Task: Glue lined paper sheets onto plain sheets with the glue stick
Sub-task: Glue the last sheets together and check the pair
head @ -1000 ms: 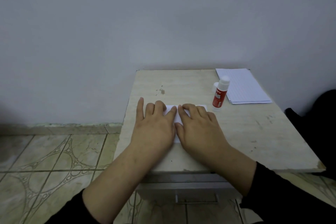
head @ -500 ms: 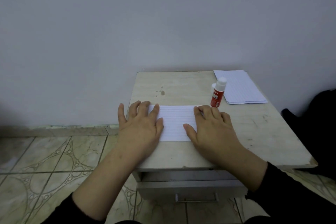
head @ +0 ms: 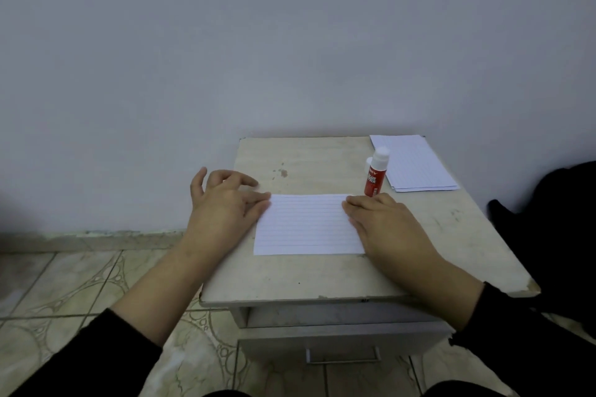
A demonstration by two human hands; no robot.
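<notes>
1. Lying flat on the pale, scuffed stone-look counter (head: 322, 274) is a white lined paper sheet (head: 306, 224), its ruled lines running left to right, set toward the middle of the top.
2. At the sheet's right end the right hand (head: 383, 229) rests palm down with straight fingers — they press on the paper's right edge, and nothing is gripped.
3. At the sheet's left end is the left hand (head: 222, 203); its thumb and forefinger touch the upper left corner, while the other fingers are lifted and loosely curled above the counter. Whether the corner is actually pinched cannot be told.
4. Just beyond the right hand's fingertips stands a red glue stick with a white cap (head: 375, 176), upright and close to the sheet's far right corner.
5. Behind and to the right of the glue stick lies a small stack of white lined sheets (head: 416, 164), at the counter's far right corner by the grey wall (head: 290, 42).
6. Below the top is a grey drawer with a metal handle (head: 343, 356) — patterned floor tiles (head: 64, 287) spread out to the left.
7. Both forearms wear black sleeves (head: 74, 361).
</notes>
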